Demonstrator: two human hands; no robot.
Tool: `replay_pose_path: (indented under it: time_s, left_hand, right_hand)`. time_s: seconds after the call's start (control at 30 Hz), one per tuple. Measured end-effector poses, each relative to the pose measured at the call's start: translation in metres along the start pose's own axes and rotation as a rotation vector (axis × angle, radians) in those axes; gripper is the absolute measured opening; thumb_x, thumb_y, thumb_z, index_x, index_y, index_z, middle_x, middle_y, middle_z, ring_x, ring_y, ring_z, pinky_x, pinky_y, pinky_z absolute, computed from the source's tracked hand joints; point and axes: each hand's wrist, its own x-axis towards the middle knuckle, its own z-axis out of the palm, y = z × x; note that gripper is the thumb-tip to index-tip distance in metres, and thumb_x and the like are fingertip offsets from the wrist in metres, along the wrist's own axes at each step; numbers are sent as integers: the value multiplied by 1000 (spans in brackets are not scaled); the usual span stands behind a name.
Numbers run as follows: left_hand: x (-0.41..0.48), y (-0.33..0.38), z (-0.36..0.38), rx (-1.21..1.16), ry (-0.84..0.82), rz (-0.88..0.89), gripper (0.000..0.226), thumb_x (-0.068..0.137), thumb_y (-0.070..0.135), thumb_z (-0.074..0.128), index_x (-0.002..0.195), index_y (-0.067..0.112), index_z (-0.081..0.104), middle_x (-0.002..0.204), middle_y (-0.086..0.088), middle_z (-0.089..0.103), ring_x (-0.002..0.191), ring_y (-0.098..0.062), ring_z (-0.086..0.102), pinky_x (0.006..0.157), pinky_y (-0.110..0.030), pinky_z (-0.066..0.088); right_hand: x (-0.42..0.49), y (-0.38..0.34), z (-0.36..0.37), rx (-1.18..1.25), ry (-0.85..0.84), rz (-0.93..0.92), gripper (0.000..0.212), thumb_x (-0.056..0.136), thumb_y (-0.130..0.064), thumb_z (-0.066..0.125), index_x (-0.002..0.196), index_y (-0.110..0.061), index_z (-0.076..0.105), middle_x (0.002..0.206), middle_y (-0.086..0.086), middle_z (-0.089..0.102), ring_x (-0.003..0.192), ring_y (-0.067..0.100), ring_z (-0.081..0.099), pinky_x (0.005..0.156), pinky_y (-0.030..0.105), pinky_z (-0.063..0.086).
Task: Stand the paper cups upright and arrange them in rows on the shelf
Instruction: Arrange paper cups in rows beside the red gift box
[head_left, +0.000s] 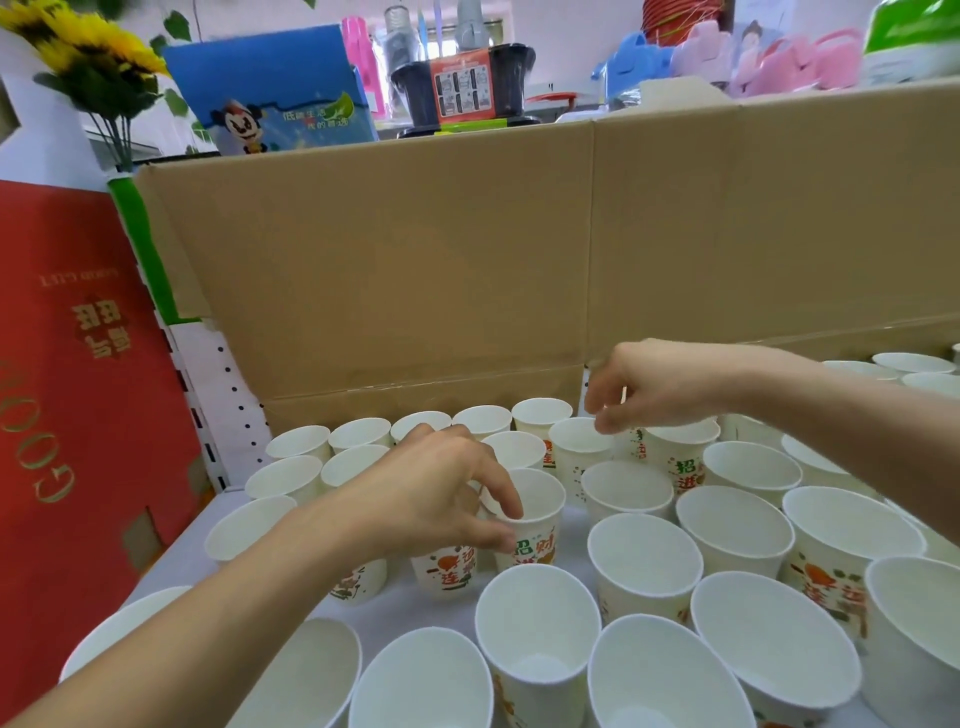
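Note:
Several white paper cups with orange and green print stand upright in rows on the white shelf (218, 519). My left hand (436, 493) pinches the rim of one cup (540, 519) in the middle, a finger inside it and the thumb on its outer wall. My right hand (649, 387) hovers over the back rows with curled fingers, its fingertips at the rim of a cup (579, 447). Whether it grips that cup is unclear. More cups (535, 639) fill the near rows.
A brown cardboard wall (467, 260) closes the back of the shelf. A red printed box (78, 389) stands at the left beside a perforated white upright (228, 395). Behind the cardboard are a blue box, sunflowers and plastic goods.

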Motion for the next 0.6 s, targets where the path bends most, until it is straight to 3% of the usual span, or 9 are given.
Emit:
replay_pose_path:
  time_s: [0.13,0.4,0.5,0.6]
  left_hand:
    - [1,2,-1,0,-8,-6,29,74,57,72,98,42,70,101,21,64,106,-4,43,96,-36,36]
    - [2,1,-1,-17,-7,-33,31,74,56,73,101,42,69,101,22,62,107,-7,45,94,-37,40]
    - [-2,4,-8,-67,19,-61,33,78,49,72,108,36,69,106,22,62,106,0,48,96,-30,41]
    - [-14,8,-16,-131,70,-128,36,81,47,70,115,39,65,109,27,57,108,7,44,96,-22,38]
  right_hand:
    - [12,2,10,-13,-74,98,36,85,-41,63,120,-31,62,114,-10,64,97,14,60,87,32,49]
    - [15,6,14,29,-20,70,27,86,-37,64,112,-33,66,107,-11,64,93,13,61,84,31,51]
    - [13,4,9,44,53,-6,24,87,-37,63,110,-30,68,107,-11,66,91,9,61,78,28,49]
    - [4,-12,6,149,114,-160,25,88,-39,63,113,-34,66,98,-23,62,92,-2,58,74,18,43]
